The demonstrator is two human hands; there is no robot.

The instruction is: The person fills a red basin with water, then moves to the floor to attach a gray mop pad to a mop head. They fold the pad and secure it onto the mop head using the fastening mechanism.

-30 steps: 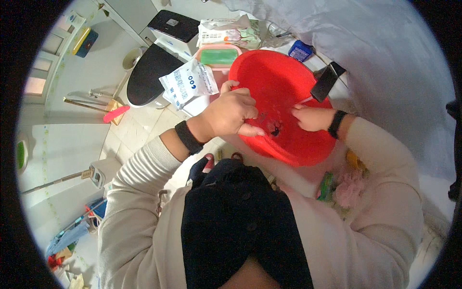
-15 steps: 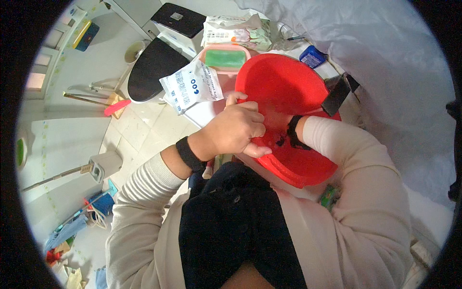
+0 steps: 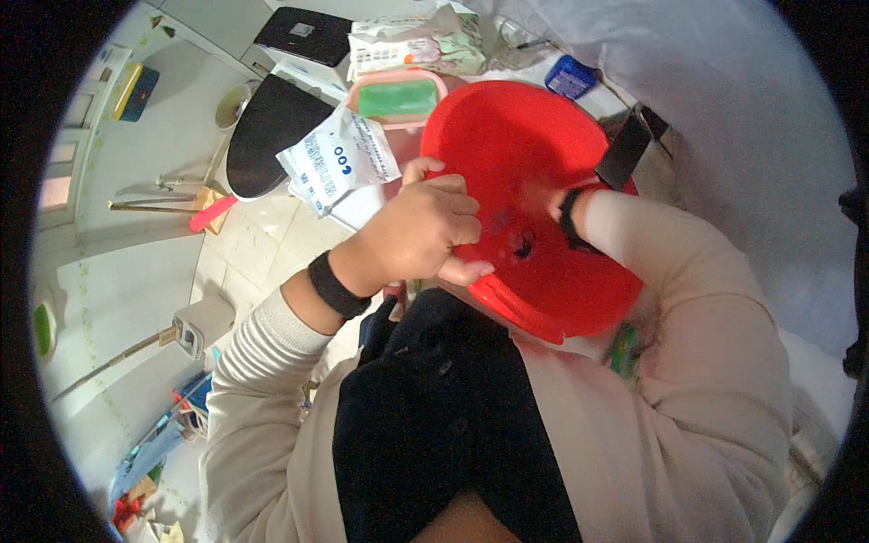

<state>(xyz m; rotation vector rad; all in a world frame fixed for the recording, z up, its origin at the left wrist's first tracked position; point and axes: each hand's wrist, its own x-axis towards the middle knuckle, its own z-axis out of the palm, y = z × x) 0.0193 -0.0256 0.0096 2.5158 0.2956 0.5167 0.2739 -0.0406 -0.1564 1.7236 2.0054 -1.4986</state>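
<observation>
A red plastic basin (image 3: pixel 516 127) is tilted in front of me. My left hand (image 3: pixel 427 224) is closed over its near left rim, with the thumb on the near side. My right hand (image 3: pixel 553 203) reaches into the basin, a dark band around its wrist. Its fingers are blurred and largely hidden, so I cannot make out whether it holds anything. Toward the bottom of the basin lies a small dark clump (image 3: pixel 522 242), apart from the right hand. What it is does not show.
Left of the basin are a white printed packet (image 3: pixel 339 158) and a pink tray (image 3: pixel 444 89) holding a green block (image 3: pixel 396 98). Behind stand a wipes pack (image 3: pixel 416 50) and a blue container (image 3: pixel 572 78). A toilet with a black lid (image 3: pixel 272 136) is farther left.
The whole view has shifted slightly. My right hand has moved rightward inside the basin, away from the dark clump, which shows more plainly. My left hand keeps its grip on the rim.
</observation>
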